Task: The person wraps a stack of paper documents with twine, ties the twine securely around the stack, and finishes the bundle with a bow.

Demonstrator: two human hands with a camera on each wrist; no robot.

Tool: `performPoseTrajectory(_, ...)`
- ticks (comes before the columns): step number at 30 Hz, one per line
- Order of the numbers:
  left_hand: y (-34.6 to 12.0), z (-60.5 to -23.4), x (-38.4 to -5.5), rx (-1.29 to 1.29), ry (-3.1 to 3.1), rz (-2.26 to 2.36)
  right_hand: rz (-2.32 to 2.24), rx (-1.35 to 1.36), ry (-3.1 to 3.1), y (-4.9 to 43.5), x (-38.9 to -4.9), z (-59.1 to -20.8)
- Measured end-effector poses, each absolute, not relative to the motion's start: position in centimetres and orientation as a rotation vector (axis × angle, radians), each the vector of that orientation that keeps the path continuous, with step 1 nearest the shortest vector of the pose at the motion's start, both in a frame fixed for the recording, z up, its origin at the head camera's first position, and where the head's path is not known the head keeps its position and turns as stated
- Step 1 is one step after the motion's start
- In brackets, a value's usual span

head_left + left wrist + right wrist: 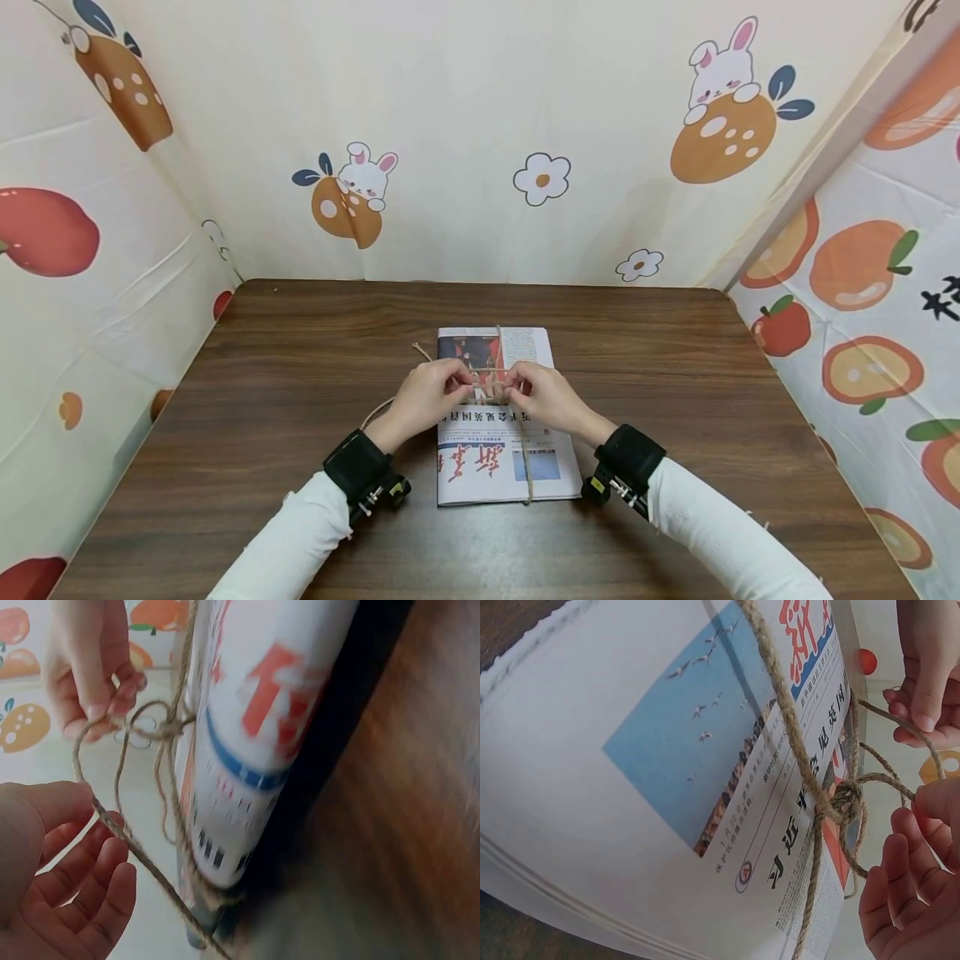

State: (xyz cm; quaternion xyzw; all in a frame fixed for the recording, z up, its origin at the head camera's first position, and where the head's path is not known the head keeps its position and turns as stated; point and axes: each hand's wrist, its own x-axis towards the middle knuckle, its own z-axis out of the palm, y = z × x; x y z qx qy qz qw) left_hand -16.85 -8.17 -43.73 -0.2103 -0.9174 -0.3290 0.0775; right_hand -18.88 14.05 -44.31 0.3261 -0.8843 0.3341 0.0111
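A folded stack of newspapers (480,467) lies on the table, with brown twine (787,712) running across it both ways. Where the strands cross there is a knot (846,796), with loops standing up from it. My left hand (431,392) pinches a length of the twine (142,859) between thumb and forefinger, above the paper. Opposite it, my right hand (551,398) pinches a loop close to the knot; its thumb and fingertips meet on the strand in the right wrist view. A loose twine end trails past the left hand to the stack's far left.
The brown wooden table (300,350) extends around the stack on all sides. A cream curtain (465,100) printed with rabbits and flowers hangs behind it, and fruit-printed cloth (870,308) lines the right side. Black camera bands (360,467) sit on both wrists.
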Motion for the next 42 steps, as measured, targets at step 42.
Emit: performPoseTrajectory(42,-7.8,-44.6,-18.5,-0.603,-2.904,-0.588,1.134,0.920,-2.839,11.9,-18.7,-44.1)
